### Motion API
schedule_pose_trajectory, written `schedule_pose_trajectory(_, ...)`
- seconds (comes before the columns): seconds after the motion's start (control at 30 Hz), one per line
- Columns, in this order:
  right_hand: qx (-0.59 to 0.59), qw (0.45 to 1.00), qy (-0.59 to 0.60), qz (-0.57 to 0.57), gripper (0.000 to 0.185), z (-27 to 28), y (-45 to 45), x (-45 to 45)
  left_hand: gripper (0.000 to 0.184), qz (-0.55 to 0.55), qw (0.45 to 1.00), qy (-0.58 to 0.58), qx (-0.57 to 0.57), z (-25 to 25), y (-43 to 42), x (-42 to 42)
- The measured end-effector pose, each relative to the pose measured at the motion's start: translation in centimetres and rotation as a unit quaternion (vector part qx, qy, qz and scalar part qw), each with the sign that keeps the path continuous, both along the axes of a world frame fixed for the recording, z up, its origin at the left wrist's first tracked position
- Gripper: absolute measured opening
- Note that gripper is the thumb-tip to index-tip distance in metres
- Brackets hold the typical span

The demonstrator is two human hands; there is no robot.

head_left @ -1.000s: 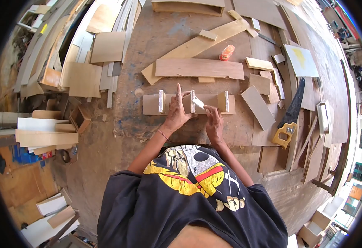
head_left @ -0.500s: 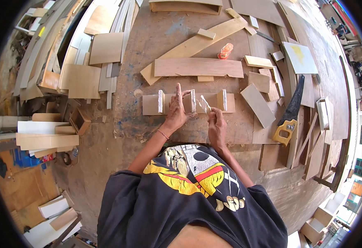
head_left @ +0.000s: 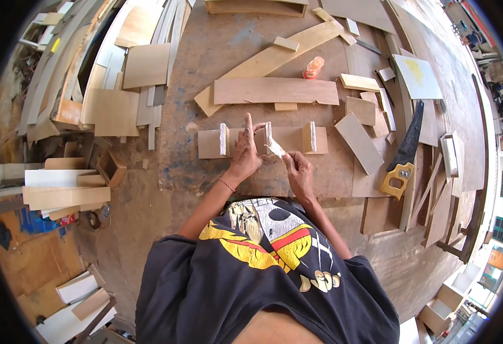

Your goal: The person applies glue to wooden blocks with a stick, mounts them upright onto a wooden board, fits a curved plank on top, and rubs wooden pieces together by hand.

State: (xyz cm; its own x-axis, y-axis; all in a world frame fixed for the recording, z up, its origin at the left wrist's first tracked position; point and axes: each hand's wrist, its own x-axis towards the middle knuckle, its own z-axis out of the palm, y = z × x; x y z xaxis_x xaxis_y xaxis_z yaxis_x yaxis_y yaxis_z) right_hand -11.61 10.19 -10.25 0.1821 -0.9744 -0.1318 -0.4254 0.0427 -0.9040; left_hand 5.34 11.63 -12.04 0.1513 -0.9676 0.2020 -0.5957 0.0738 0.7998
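A flat board (head_left: 208, 144) lies in front of me with three short upright wood pieces on it, their top edges coated white: a left piece (head_left: 224, 140), a middle piece (head_left: 268, 133) and a right piece (head_left: 310, 137). My left hand (head_left: 245, 153) spans the middle piece, a finger at its far end and the thumb near its close end, with the index finger pointing away from me. Pinched in my right hand (head_left: 300, 173) is a small flat spreader (head_left: 275, 149) smeared with white paste, its tip against the middle piece's top edge.
Beyond the board lies a long plank (head_left: 274, 92), with an orange-and-clear bottle (head_left: 313, 67) behind it. On the right are a handsaw (head_left: 403, 155), a loose panel (head_left: 359, 144) and several offcuts. Stacked boards (head_left: 68, 186) stand to the left.
My right hand has brought the spreader left and toward me, from the gap beside the middle piece onto that piece's edge. The left hand stays nearly still.
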Motion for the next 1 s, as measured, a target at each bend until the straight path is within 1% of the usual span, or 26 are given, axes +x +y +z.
schedule_pose_trajectory(0.13,0.025,1.000,0.003,-0.014,0.020,0.6,0.4,-0.9,0.130,-0.002,1.000,0.001,0.009,0.3,-0.1,0.0)
schedule_pose_trajectory(0.2,0.017,0.999,0.050,-0.007,0.020,1.4,0.7,-1.3,0.131,-0.001,1.000,0.001,0.014,0.3,-0.2,0.0)
schedule_pose_trajectory(0.23,0.015,0.999,0.051,-0.006,0.020,2.0,0.8,-1.3,0.131,-0.003,1.000,-0.001,0.006,0.3,-0.2,0.0)
schedule_pose_trajectory(0.3,-0.054,0.996,0.068,-0.025,0.017,3.3,1.0,-1.2,0.132,-0.002,1.000,-0.003,0.001,0.3,-0.1,0.0)
schedule_pose_trajectory(0.37,-0.059,0.995,0.074,-0.016,0.017,3.9,0.7,-1.0,0.133,-0.002,1.000,-0.004,0.025,0.6,-0.2,0.0)
schedule_pose_trajectory(0.43,-0.066,0.995,0.080,-0.006,0.017,4.1,0.2,-0.7,0.133,-0.004,1.000,-0.006,0.020,0.1,-0.2,0.0)
schedule_pose_trajectory(0.5,-0.025,0.996,0.089,0.004,0.020,4.2,-0.1,-0.5,0.133,-0.003,1.000,-0.009,0.016,0.0,-0.3,0.2)
schedule_pose_trajectory(0.63,-0.013,0.996,0.085,0.029,0.023,4.5,-0.1,-0.5,0.132,0.001,1.000,0.003,0.022,0.1,-0.2,0.0)
schedule_pose_trajectory(0.7,-0.049,0.991,0.119,0.038,0.024,4.4,0.2,-0.9,0.132,0.002,1.000,0.004,0.020,0.0,-0.3,0.1)
schedule_pose_trajectory(0.73,-0.048,0.991,0.119,0.039,0.024,3.9,0.3,-1.2,0.132,0.000,1.000,0.006,0.013,0.0,-0.3,0.1)
schedule_pose_trajectory(0.8,-0.137,0.984,0.116,0.015,0.025,2.6,0.5,-1.7,0.133,-0.002,1.000,0.009,0.006,0.1,-0.2,0.0)
schedule_pose_trajectory(0.93,-0.123,0.981,0.150,0.010,0.024,2.1,1.5,-2.2,0.132,0.004,1.000,0.001,0.014,0.3,-0.2,-0.1)
schedule_pose_trajectory(1.0,-0.070,0.985,0.156,0.019,0.024,2.3,1.8,-2.0,0.132,0.007,1.000,-0.004,0.012,0.3,-0.2,-0.2)
